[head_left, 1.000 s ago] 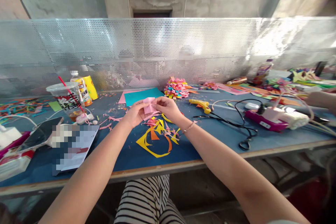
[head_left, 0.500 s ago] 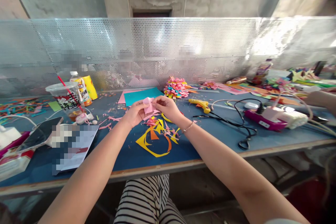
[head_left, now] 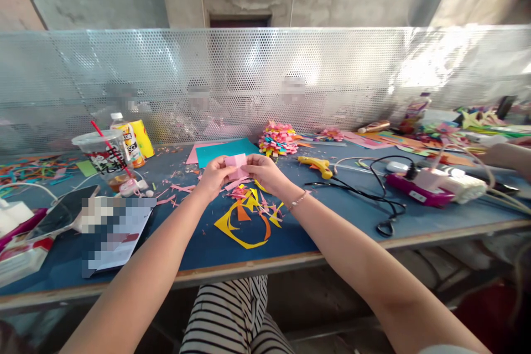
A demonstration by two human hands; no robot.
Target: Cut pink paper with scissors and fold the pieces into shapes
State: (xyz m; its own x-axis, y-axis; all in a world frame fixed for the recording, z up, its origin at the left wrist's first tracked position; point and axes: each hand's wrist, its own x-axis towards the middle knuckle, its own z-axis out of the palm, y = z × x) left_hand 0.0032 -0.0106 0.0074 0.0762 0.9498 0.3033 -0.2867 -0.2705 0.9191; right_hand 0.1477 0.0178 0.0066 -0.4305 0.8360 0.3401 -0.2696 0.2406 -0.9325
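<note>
A small piece of pink paper (head_left: 236, 164) is pinched between two bare hands above the blue tabletop (head_left: 296, 238), well in from its near edge and just short of a teal sheet (head_left: 226, 149) lying toward the far edge — the fingers of the left hand (head_left: 213, 176) clamped on one side of it, those of the right hand (head_left: 264, 172) on the other. Light and thin by the look of it, the paper should bend and crease easily, tear if tugged, and slip little in a dry grip; its two side edges, held lightly under thumb and finger, seem the best places to take hold. Pale pink and roughly four-sided, it shows a lighter upper band over a deeper lower part, apparently folded — any finer creases are too small to tell
</note>
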